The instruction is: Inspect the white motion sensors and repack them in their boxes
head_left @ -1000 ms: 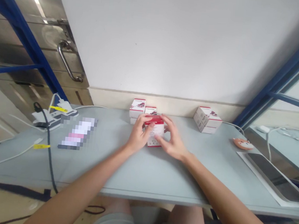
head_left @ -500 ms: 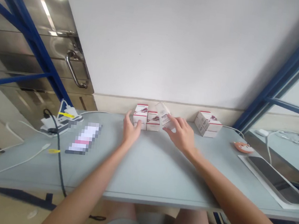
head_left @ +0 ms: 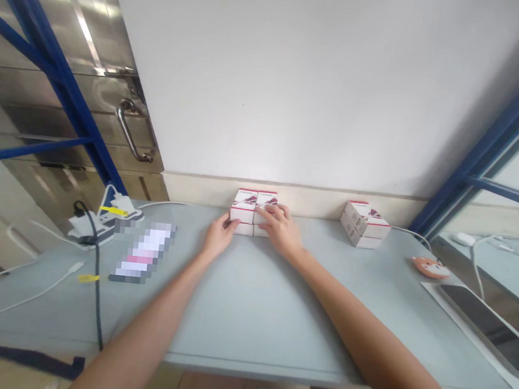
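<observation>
Grey table [head_left: 248, 316] before a white wall [head_left: 297, 88]. Block of four white, red-edged boxes [head_left: 252, 212] stacked two by two at the table's back, touched by left hand [head_left: 221, 237] at its left side and right hand [head_left: 281, 228] at its front; firmness of grip cannot be told. Second stack [head_left: 365, 225] stands well apart. Box lettering unreadable.

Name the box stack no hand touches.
The white-and-red box stack on the right, standing apart and angled; the other stack is touched by the left hand and right hand.
</observation>
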### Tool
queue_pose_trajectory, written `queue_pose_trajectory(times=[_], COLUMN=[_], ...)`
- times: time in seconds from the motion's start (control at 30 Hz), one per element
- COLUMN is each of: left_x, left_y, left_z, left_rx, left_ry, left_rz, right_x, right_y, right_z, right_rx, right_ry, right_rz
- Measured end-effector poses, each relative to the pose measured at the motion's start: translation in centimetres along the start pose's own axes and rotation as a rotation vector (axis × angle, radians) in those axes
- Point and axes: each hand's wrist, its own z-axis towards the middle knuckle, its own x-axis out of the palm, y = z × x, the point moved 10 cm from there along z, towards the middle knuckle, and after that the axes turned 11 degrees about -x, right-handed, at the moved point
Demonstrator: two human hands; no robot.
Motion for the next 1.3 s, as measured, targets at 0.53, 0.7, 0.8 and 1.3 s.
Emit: queue_pose_trajectory(times=[0.53, 0.7, 0.8, 1.3], left_x=[0.4, 0.6, 0.4, 8.9], left_y=[-0.2, -0.3, -0.8, -11.4], left_z=[0.2, 0.0, -0.6, -8.3], left_rx=[-0.047, -0.037, -0.006, 0.393], left_ry=[0.033, 0.023, -0.050, 0.341], left_rz=[0.122, 0.110, 0.112, 0.154], right_x=[-19.5, -16.7, -15.9, -12.6], right_y=[-19.0, -21.2, -20.4, -9.2], right_z=[-17.3, -19.0, -18.4, -11.0], right_rx=[0.722, 0.807, 0.788, 0.550], right_ry=[-0.309, -0.180, -0.198, -0.466], right_rz=[-0.399, -0.188, -0.223, 0.505])
